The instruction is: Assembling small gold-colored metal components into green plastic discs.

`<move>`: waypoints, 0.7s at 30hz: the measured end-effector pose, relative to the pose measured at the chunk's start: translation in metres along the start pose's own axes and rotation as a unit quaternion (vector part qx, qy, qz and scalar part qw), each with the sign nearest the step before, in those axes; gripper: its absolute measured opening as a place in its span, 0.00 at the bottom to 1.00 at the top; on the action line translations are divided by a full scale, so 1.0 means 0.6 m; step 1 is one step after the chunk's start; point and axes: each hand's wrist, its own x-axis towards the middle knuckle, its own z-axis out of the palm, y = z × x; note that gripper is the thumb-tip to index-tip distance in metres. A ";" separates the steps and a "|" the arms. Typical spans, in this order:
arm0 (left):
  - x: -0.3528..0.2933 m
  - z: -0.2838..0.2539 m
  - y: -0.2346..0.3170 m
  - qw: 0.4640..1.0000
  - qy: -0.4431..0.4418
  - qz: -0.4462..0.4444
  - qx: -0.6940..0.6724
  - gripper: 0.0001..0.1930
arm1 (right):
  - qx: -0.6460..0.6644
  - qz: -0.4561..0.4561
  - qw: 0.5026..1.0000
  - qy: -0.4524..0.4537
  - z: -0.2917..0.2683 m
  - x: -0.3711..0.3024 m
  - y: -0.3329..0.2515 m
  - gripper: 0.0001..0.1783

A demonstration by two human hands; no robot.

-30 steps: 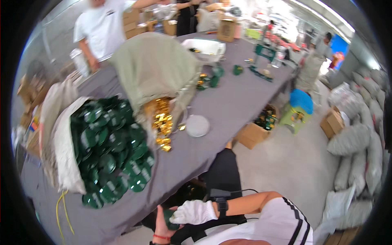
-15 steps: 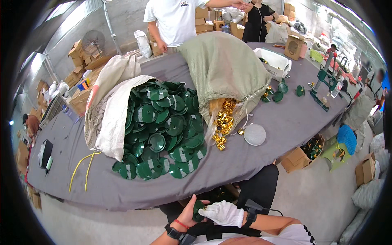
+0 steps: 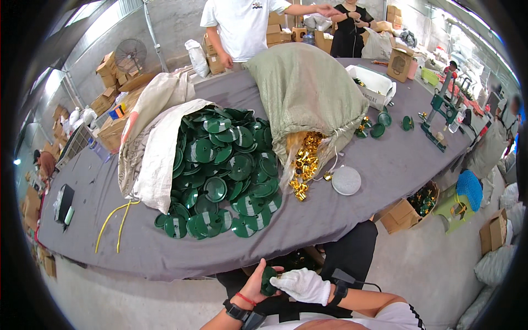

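Observation:
Low over my lap, my left hand (image 3: 255, 285) has its fingers wrapped round a small dark green round plastic disc (image 3: 268, 281). A white knit glove covers my right hand (image 3: 303, 286); its thumb and fingertips pinch together against the disc's face. What lies between those fingertips is too small and hidden to make out. On the table above, a heap of green plastic discs (image 3: 215, 188) spills from a white woven sack (image 3: 155, 175). Right of it, small shiny gold metal pieces (image 3: 306, 160) pour from a greenish woven sack (image 3: 308, 82).
The grey cloth-covered table (image 3: 159, 254) curves in front of me. A round silver-grey lid-like disc (image 3: 346, 180), a white bin (image 3: 374, 87) and a green hand press (image 3: 440, 113) stand to the right. A cardboard box (image 3: 400, 216) sits below the edge. Two people (image 3: 237, 27) stand across the table.
The whole view has shifted slightly. Both hands keep nearly the same hold on the green disc. Across the table, the outstretched arm of the person in white has moved a little.

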 end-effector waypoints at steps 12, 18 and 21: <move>-0.025 0.049 0.012 0.977 0.078 0.131 0.152 0.35 | 0.273 0.191 0.937 0.106 0.017 0.004 -0.024 0.16; -0.012 0.075 0.016 0.958 0.065 0.206 0.188 0.33 | 0.472 0.338 0.802 0.137 0.005 0.004 -0.036 0.16; -0.006 0.065 0.014 0.960 0.063 0.213 0.168 0.32 | 0.227 0.167 0.941 0.188 0.014 0.008 -0.025 0.17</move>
